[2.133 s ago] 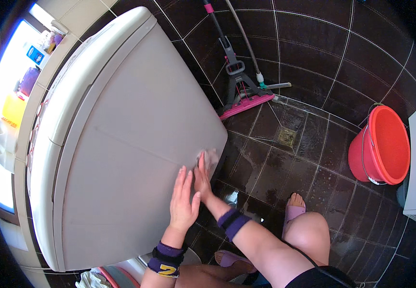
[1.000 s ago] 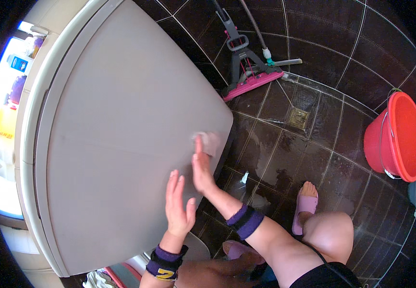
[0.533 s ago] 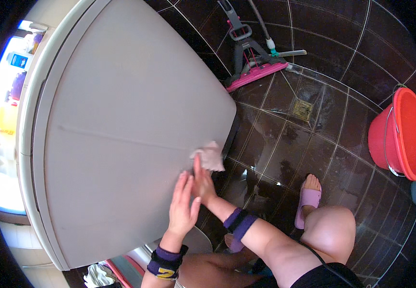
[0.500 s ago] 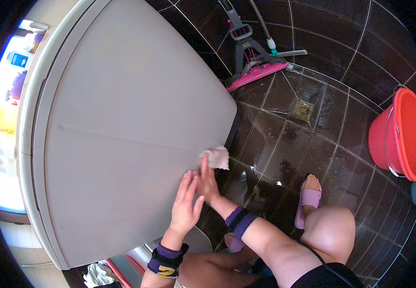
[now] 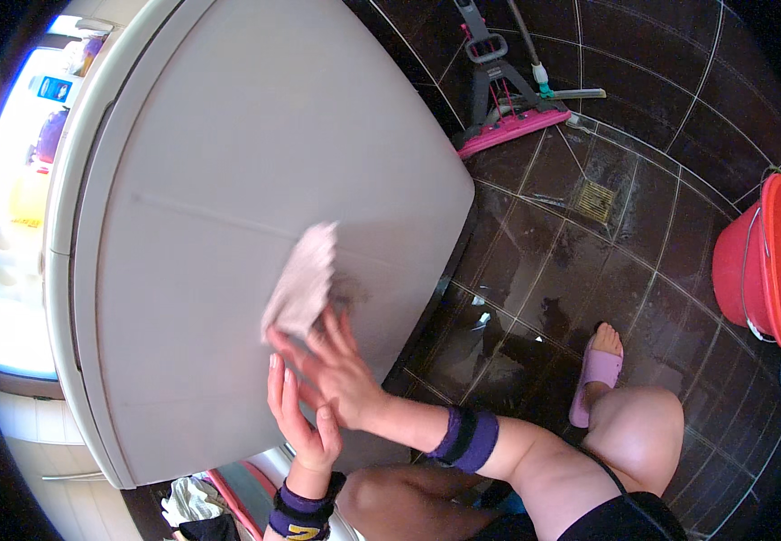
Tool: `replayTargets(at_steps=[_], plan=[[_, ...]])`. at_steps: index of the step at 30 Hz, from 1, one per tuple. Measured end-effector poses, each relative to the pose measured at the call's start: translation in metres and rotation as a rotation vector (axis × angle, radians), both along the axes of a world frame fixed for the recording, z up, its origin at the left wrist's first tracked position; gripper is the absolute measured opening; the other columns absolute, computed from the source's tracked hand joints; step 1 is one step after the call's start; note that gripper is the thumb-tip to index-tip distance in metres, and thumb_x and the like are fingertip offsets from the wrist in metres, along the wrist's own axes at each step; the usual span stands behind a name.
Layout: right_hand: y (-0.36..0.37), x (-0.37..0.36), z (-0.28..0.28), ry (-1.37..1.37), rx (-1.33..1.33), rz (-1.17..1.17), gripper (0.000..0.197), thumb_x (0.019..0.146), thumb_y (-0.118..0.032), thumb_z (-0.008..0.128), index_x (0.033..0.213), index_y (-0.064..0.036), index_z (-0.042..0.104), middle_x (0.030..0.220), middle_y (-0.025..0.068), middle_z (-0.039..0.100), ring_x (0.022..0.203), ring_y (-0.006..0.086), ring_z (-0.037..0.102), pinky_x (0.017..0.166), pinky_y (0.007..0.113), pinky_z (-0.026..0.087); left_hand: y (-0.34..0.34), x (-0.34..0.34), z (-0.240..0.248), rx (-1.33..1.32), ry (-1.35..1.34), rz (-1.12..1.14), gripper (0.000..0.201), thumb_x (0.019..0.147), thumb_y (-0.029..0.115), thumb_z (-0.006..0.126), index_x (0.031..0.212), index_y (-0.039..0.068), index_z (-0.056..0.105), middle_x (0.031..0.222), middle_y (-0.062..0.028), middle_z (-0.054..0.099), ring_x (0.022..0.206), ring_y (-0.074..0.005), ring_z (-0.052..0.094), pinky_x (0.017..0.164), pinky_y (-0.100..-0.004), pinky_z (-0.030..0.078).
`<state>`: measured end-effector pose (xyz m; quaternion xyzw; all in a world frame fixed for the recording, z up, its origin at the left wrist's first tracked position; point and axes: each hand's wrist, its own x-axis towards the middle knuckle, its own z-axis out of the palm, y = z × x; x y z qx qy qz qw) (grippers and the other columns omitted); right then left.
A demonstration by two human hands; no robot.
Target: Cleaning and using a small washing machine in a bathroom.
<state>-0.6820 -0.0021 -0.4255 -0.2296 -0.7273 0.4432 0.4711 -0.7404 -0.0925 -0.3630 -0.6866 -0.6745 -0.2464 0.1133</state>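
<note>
A pale pink cloth (image 5: 305,279) spreads out from the fingertips of my right hand (image 5: 345,379), pinched at its near corner and slightly blurred. It is over the large light-grey side panel (image 5: 219,144) of a white appliance; whether the whole cloth touches the surface I cannot tell. Close beside the right wrist, my left hand (image 5: 305,428) has its fingers stretched out and the thumb apart, with nothing in it. Both wrists wear dark purple bands. A faint crease line runs across the panel.
A pink-headed mop (image 5: 517,131) and a squeegee (image 5: 580,94) lean at the far wall, near a floor drain (image 5: 596,202). At right stands a red bucket (image 5: 742,261). Wet dark tiles carry small white scraps (image 5: 481,320). Several bottles (image 5: 25,194) line the left side.
My right hand has swept the cloth leftward from the panel's near right edge to its middle, and the cloth now hangs wider open. The left hand has shifted left and nearer. The view has shifted slightly.
</note>
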Motion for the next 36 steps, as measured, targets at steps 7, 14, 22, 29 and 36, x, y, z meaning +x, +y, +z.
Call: replayTargets(at_steps=[7,14,22,29,36], plan=[[-0.044,-0.039,-0.106,0.060,-0.263,-0.034,0.067,0.091,-0.032,0.057,0.147,-0.0052,0.034,0.151,0.0191,0.033,0.142,0.0385,0.027,0.115,0.052,0.026,0.020,-0.004,-0.038,-0.506,-0.077,-0.056,0.053,0.092,0.018,0.055,0.140,-0.001,0.045,0.153,-0.0220,0.034,0.142,-0.0407,0.031,0.117,-0.0481,0.023],[-0.066,-0.057,-0.246,0.595,-0.867,-0.066,0.078,0.099,-0.039,0.047,0.153,-0.0049,0.001,0.156,0.0203,0.014,0.147,0.0344,0.013,0.120,0.041,0.016,0.040,-0.010,-0.138,-0.988,-0.136,-0.180,0.054,0.095,0.026,0.054,0.138,-0.005,0.045,0.147,-0.0252,0.040,0.140,-0.0401,0.032,0.116,-0.0444,0.027],[-0.062,-0.032,-0.037,0.134,-0.157,-0.004,0.071,0.097,-0.038,0.044,0.151,-0.0007,0.020,0.156,0.0184,0.024,0.146,0.0336,0.018,0.120,0.052,0.011,-0.015,0.000,0.009,-0.452,0.036,0.017,0.050,0.091,0.027,0.055,0.134,0.001,0.053,0.145,-0.0231,0.043,0.134,-0.0422,0.039,0.112,-0.0497,0.030],[-0.104,-0.042,-0.055,0.126,0.084,0.044,0.062,0.090,-0.029,0.054,0.142,0.0014,0.039,0.143,0.0179,0.045,0.135,0.0325,0.040,0.113,0.054,0.026,-0.058,-0.009,-0.001,-0.345,0.005,0.154,0.056,0.091,0.034,0.055,0.135,-0.001,0.052,0.148,-0.0284,0.036,0.131,-0.0464,0.041,0.107,-0.0509,0.036],[-0.142,-0.062,-0.167,0.127,-0.332,-0.096,0.069,0.097,-0.026,0.051,0.152,-0.0012,0.018,0.157,0.0187,0.022,0.145,0.0307,0.021,0.119,0.040,0.022,-0.052,-0.044,-0.085,-0.950,-0.118,0.031,0.056,0.094,0.032,0.055,0.141,0.003,0.044,0.158,-0.0108,0.025,0.126,-0.0342,0.051,0.101,-0.0423,0.045]])
